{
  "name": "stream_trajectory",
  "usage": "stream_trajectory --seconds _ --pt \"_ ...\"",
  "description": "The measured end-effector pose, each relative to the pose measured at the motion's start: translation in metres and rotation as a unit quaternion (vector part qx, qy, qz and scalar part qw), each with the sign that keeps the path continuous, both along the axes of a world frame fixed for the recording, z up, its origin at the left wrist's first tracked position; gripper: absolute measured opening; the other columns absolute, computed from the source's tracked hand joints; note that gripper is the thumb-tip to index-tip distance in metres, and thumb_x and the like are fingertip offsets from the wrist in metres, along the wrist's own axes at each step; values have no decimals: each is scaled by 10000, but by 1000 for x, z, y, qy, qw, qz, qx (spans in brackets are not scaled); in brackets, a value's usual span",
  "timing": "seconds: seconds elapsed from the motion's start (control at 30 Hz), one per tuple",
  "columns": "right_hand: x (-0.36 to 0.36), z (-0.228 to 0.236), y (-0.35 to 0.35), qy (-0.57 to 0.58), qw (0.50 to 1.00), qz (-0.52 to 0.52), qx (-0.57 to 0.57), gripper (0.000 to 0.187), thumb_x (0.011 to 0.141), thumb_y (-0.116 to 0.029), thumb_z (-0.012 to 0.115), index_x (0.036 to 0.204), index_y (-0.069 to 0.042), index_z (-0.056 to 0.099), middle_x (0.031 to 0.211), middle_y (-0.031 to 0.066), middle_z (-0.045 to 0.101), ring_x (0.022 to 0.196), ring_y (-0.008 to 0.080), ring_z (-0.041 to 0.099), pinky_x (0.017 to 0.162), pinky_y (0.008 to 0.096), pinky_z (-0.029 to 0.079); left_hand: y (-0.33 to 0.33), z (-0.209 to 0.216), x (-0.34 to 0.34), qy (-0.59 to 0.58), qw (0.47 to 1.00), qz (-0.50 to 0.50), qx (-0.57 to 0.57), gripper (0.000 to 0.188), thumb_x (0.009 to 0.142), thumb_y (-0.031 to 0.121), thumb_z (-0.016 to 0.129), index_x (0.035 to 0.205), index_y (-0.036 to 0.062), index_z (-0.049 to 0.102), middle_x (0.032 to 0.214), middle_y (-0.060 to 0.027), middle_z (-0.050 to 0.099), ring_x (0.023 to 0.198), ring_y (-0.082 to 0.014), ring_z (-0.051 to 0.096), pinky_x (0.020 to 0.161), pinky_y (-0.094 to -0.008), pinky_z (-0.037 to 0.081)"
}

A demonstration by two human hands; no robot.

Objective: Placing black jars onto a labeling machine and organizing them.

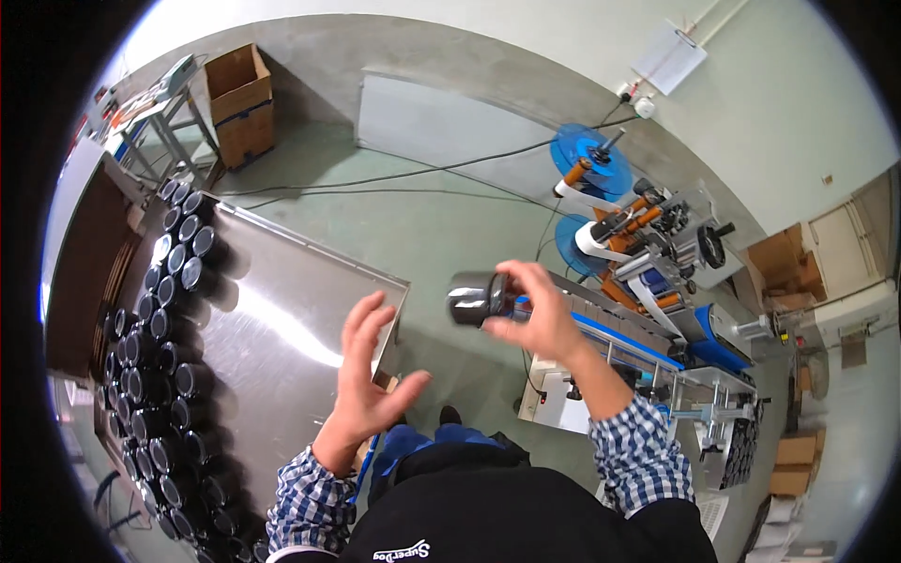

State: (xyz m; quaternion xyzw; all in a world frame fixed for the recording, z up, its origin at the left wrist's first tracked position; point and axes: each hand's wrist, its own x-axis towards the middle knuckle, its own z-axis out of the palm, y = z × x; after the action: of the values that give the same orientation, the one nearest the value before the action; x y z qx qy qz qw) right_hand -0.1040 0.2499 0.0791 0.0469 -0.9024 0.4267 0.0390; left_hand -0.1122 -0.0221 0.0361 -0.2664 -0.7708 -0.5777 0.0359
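Observation:
My right hand is closed on a glossy black jar, which lies tilted on its side in the air between the metal table and the machine. Its fingers and thumb grip one end of the jar, and that end is partly hidden. To the left, my left hand is raised over the near right edge of the steel table. The fingers there are spread, with nothing in them. Many similar black jars stand packed together along the left side of the table.
At the right stands a labelling machine with blue reel discs and a conveyor. Black cables cross the floor behind the table. A tall cardboard box stands at the back left, and more cartons are at the far right.

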Motion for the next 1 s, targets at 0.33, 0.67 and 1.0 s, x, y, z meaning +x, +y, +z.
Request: stream_trajectory --seconds 0.33,0.67,1.0 --pt "-34 -118 160 -136 926 -267 228 800 652 -446 794 1248 21 535 1234 251 552 1146 374 538 977 441 435 -48 -41 -12 -184 941 183 216 379 915 52 599 1272 -4 484 1216 -51 526 1023 -114 551 819 -230 457" --pt "23 -157 242 -221 873 -331 282 845 637 -353 809 1292 62 474 1250 280 552 1185 405 528 999 424 413 -113 -84 -22 -193 923 314 115 424 866 216 698 1218 32 550 1204 -128 552 949 -171 613 799 -315 512" --pt "45 -123 268 -179 830 -437 298 708 869 -385 653 1405 -13 378 1396 271 374 1239 442 445 1023 494 394 -241 -153 -162 -148 832 534 -20 823 736 314 795 1353 -21 364 1321 -253 443 1170 -343 511 969 -422 439"
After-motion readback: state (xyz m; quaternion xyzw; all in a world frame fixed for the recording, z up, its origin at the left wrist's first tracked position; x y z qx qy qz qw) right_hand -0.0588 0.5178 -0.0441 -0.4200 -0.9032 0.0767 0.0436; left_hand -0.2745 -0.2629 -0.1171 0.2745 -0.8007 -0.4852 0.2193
